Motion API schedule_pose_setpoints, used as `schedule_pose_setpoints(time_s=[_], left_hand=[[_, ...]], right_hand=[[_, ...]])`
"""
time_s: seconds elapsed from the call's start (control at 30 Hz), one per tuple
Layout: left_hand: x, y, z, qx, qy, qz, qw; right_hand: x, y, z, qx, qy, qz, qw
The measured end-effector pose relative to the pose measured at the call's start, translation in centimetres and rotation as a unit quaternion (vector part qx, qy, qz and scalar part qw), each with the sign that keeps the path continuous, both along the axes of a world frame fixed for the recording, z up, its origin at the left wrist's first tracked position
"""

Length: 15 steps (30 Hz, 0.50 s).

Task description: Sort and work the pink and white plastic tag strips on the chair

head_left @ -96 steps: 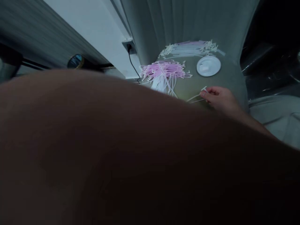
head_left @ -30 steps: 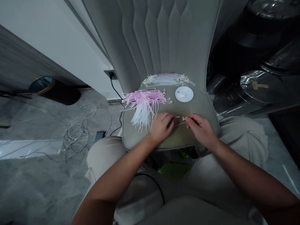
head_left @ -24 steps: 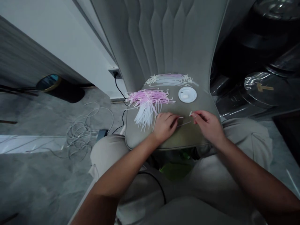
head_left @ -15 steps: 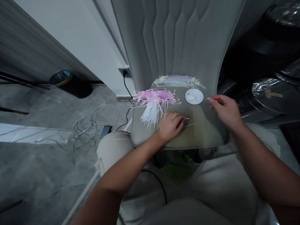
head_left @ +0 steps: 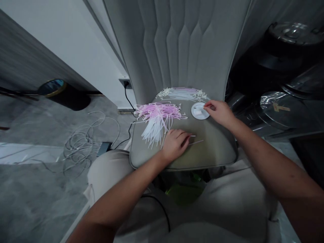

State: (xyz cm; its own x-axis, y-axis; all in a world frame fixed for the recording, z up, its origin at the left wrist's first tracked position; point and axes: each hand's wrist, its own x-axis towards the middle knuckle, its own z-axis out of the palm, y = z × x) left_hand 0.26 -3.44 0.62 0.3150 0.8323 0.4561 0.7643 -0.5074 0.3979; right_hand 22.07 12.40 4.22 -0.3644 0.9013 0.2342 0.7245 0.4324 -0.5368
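Note:
My left hand point(head_left: 175, 144) rests curled on the grey chair seat point(head_left: 215, 152), fingers pinched on thin white plastic strips point(head_left: 196, 142) that stick out to the right. My right hand point(head_left: 220, 112) reaches to the small round white lid point(head_left: 198, 111) near the seat's back, with its fingertips pinched together at the lid's right edge; what they hold is too small to make out. A heap of pink and white strips point(head_left: 158, 116) lies left of my left hand. Another row of pale strips point(head_left: 182, 93) lies against the backrest.
The tufted grey backrest point(head_left: 182, 44) rises behind the seat. Coiled white cable point(head_left: 81, 141) lies on the floor at left, with a wall socket point(head_left: 125, 82) and black cord. Dark plastic-wrapped round objects point(head_left: 280, 101) crowd the right side. My knees flank the chair.
My right hand left the strips at my left hand, swung out to the right, then came back to the white lid. My left hand stayed on the seat with the strips.

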Motion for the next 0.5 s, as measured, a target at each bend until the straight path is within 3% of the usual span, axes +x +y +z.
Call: schedule_pose_setpoints(time_s=[0.23,0.5], left_hand=[[0.09,0.01,0.1,0.003,-0.003,-0.003,1.0],[0.0,-0.01,-0.11,0.01,-0.003,-0.01,1.0]], right_hand=[[-1.1,-0.69,-0.22,0.047,-0.113,0.054,0.991],[-1.15,-0.99,-0.72,0.061,-0.165,0.05,0.983]])
